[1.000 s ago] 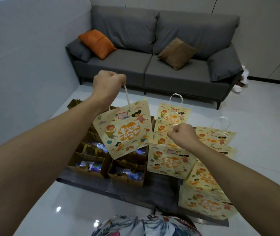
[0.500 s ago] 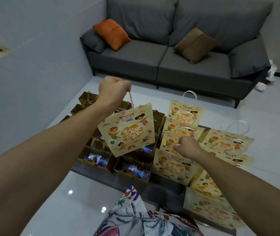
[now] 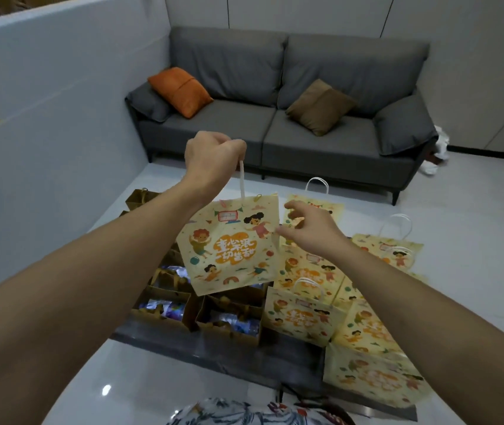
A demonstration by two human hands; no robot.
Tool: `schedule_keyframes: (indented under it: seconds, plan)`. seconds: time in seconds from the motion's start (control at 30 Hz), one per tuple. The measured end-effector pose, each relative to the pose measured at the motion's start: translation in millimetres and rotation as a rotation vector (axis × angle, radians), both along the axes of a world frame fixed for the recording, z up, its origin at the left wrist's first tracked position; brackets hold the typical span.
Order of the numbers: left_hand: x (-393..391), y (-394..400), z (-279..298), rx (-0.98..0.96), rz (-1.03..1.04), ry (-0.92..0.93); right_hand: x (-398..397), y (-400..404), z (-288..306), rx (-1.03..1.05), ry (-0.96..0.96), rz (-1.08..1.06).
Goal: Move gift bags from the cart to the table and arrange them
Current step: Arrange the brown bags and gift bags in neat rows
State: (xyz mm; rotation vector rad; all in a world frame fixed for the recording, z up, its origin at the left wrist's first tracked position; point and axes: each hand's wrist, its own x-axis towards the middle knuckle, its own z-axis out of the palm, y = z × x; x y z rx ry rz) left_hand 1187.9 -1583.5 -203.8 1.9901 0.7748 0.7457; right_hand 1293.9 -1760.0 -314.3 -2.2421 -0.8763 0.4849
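Dark low table point(image 3: 183, 345), sofa point(image 3: 275, 124) behind: bags being arranged.
Yellow bag point(image 3: 229, 246) is gripped by its handle in the left hand point(image 3: 211, 157); right hand point(image 3: 312, 228), loosely spread and empty, should steady its edge.

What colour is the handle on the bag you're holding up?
White; the handle hangs from the left hand, seen best in the head view.
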Motion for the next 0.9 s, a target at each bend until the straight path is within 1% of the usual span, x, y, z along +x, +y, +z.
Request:
schedule_keyframes:
  seconds: [0.07, 0.17, 0.27, 0.4, 0.47, 0.7, 0.8, 0.9]
  plan:
    - [6, -10, 11, 0.014, -0.047, -0.04, -10, 2, 12, 0.058, 0.034, -0.006]
    - [18, -24, 26, -0.003, -0.131, -0.096, -8, -4, 23, 0.134, 0.0, -0.139]
    - [36, -39, 43, 0.013, -0.196, -0.138, 10, -23, 36, 0.158, -0.068, -0.266]
    - [77, -64, 61, 0.028, -0.281, -0.185, 43, -52, 58, 0.24, -0.096, -0.344]
    - [103, -78, 70, 0.03, -0.29, -0.2, 65, -66, 65, 0.276, -0.105, -0.384]
    - [189, -114, 83, 0.021, -0.32, -0.224, 143, -116, 77, 0.323, -0.117, -0.427]
    - [212, -125, 82, -0.015, -0.324, -0.229, 168, -127, 78, 0.317, -0.117, -0.432]
    - [226, -135, 84, -0.008, -0.317, -0.218, 181, -133, 78, 0.324, -0.132, -0.446]
